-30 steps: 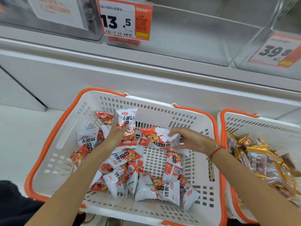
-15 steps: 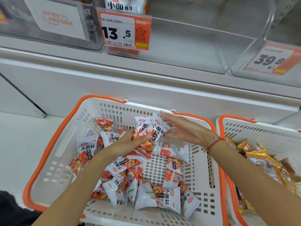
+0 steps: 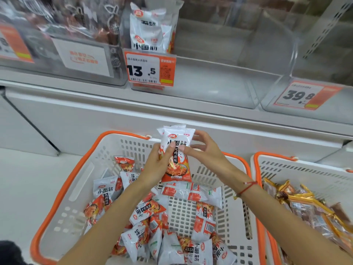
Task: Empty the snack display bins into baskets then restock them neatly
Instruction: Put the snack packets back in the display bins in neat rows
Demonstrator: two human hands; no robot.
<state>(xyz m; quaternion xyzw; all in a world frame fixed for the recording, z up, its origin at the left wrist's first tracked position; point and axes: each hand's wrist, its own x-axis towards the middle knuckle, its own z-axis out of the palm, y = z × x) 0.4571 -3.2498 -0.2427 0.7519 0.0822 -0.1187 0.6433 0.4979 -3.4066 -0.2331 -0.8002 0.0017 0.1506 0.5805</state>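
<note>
A white shelf (image 3: 172, 111) runs across twelve o'clock; pale floor (image 3: 24, 188) lies at nine o'clock.

Both forearms reached forward and met in front. The left hand (image 3: 158, 165) curled its fingers in a grip; the right hand (image 3: 204, 150) pinched with thumb and spread fingertips.

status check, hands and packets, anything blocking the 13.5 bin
Left hand and right hand both grip packet stack above basket. 13.5 bin open, nothing blocking.
</note>
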